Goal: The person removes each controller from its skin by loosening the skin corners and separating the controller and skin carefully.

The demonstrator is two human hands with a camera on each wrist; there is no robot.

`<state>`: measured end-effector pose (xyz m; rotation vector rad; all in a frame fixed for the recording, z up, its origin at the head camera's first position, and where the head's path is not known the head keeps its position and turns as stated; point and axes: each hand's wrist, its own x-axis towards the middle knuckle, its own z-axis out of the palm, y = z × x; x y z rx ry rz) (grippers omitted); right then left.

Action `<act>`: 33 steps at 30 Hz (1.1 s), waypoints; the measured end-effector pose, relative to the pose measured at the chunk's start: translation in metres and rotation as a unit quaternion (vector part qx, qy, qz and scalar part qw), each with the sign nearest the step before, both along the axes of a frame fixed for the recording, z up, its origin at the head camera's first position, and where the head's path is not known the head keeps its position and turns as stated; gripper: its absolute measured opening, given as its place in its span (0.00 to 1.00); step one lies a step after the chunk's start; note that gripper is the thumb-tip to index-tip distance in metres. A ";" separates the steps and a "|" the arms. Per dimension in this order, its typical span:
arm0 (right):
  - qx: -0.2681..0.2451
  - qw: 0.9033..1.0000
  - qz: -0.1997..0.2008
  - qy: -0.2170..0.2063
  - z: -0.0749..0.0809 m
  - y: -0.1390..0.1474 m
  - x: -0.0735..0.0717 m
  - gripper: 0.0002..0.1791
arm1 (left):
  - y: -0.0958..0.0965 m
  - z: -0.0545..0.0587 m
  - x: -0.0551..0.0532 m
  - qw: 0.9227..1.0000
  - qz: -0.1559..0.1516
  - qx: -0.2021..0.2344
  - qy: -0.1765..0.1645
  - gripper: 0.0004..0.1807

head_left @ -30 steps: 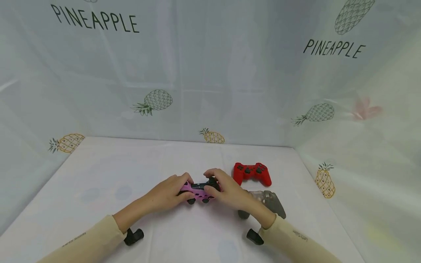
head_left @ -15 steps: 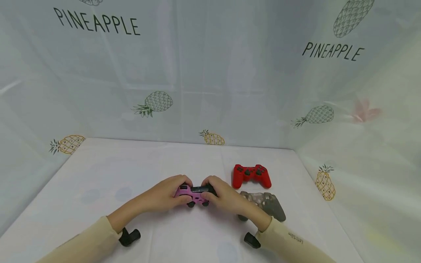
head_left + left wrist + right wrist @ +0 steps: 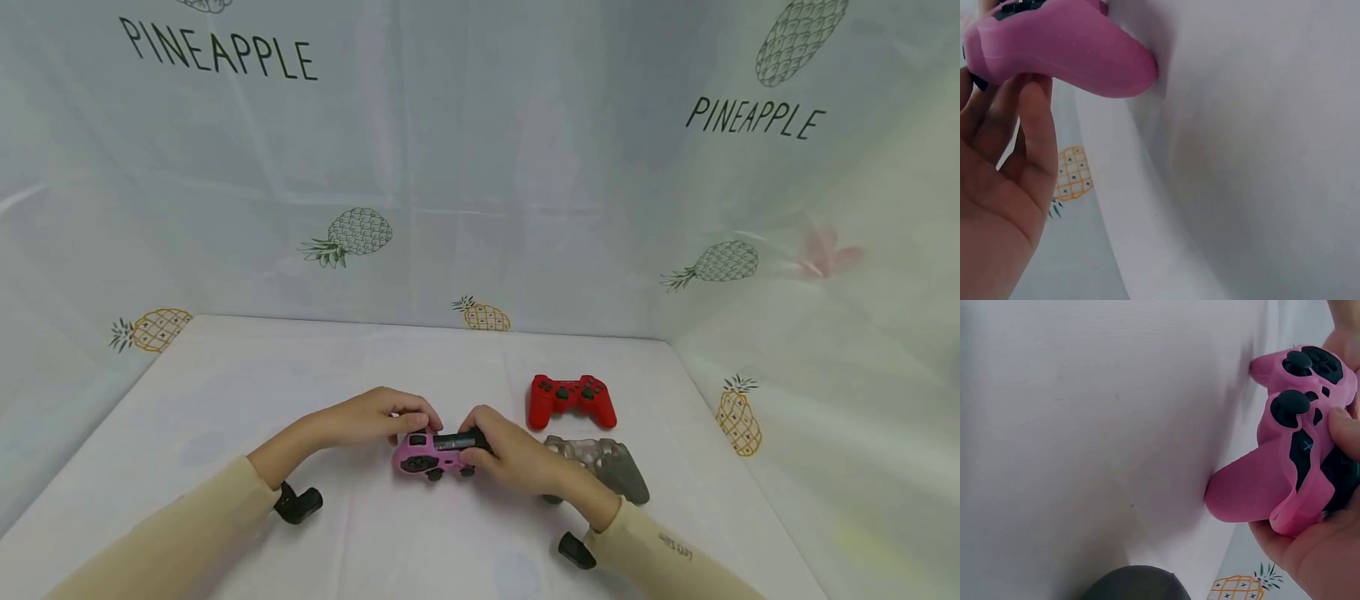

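A black game controller in a pink silicone sleeve (image 3: 416, 455) is held between both hands above the white table. On the right end the sleeve stands loose from the black body, as the right wrist view shows at the sleeve's edge (image 3: 1313, 509). My right hand (image 3: 517, 457) grips that end, thumb on the front and fingers behind. At the top left corner, my left hand (image 3: 378, 417) pinches the controller's shoulder edge; its fingers (image 3: 1038, 125) lie against the back of the pink grip (image 3: 1091, 50). The left fingertips are partly hidden.
To the right, a red controller (image 3: 570, 402) lies on the white table (image 3: 420, 358). Nearer, a greyish translucent controller (image 3: 611, 467) is partly covered by the right forearm. Black camera mounts (image 3: 297, 505) sit under the wrists. A pineapple-print curtain (image 3: 480, 167) hangs behind.
My left hand has shifted from the controller's left grip up to its top left corner, uncovering the left face. The right hand, earlier loosening its fingers, now grips the right end.
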<state>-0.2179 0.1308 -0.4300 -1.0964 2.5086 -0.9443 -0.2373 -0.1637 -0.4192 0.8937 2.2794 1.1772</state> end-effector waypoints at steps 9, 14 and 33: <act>0.004 1.000 0.002 0.008 0.002 0.003 0.006 0.13 | 0.003 0.000 -0.011 0.997 -0.047 -0.009 -0.058 0.11; 0.004 1.000 0.003 0.011 0.000 0.003 0.006 0.13 | 0.004 -0.005 -0.016 0.995 -0.058 -0.006 -0.079 0.11; 0.006 1.000 0.008 0.012 -0.003 0.004 0.006 0.14 | 0.010 -0.017 -0.036 0.971 -0.119 0.022 -0.206 0.11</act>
